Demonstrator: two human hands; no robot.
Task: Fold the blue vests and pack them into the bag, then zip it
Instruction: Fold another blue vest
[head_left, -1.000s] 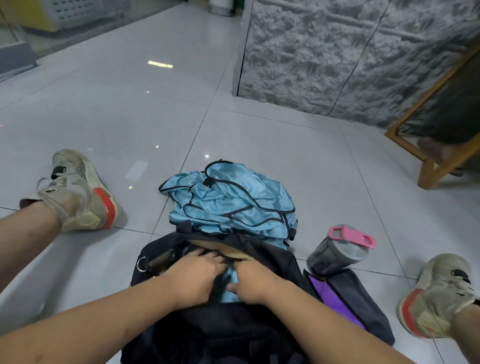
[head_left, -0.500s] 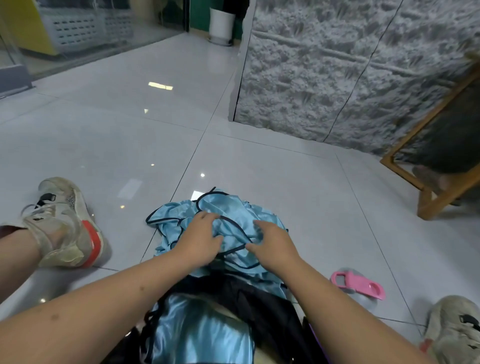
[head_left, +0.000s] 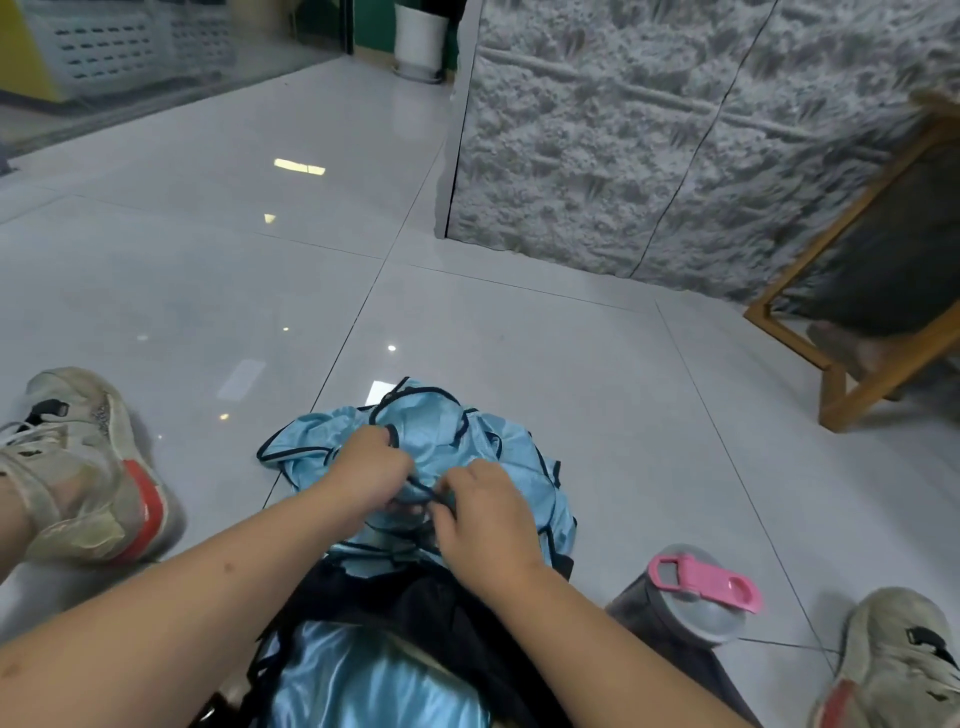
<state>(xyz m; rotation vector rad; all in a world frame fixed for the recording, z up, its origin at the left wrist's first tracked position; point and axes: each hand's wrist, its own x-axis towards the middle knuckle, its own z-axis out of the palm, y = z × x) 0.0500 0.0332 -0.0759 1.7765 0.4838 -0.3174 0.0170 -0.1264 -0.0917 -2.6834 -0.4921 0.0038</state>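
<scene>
Left hand (head_left: 369, 475): curling its fingers into the heap of blue vests (head_left: 498, 457), gripping the fabric.
Right hand (head_left: 485, 512): pinching a dark trim strip of the same heap.
Vests: lying crumpled on the floor tiles (head_left: 519, 332), just beyond the black bag (head_left: 441, 608).
Bag: gaping open, with one blue vest (head_left: 363, 680) showing inside.
Writing: none is showing legibly.
Bottle (head_left: 680, 608): lying beside the bag, pink-lidded.

Black bag (head_left: 447, 629) and folded vest (head_left: 363, 680) inside it, cut off by the lower edge; right shoe (head_left: 904, 660) cropped at the corner; fingertips of both hands buried in the vest pile (head_left: 498, 457).
</scene>
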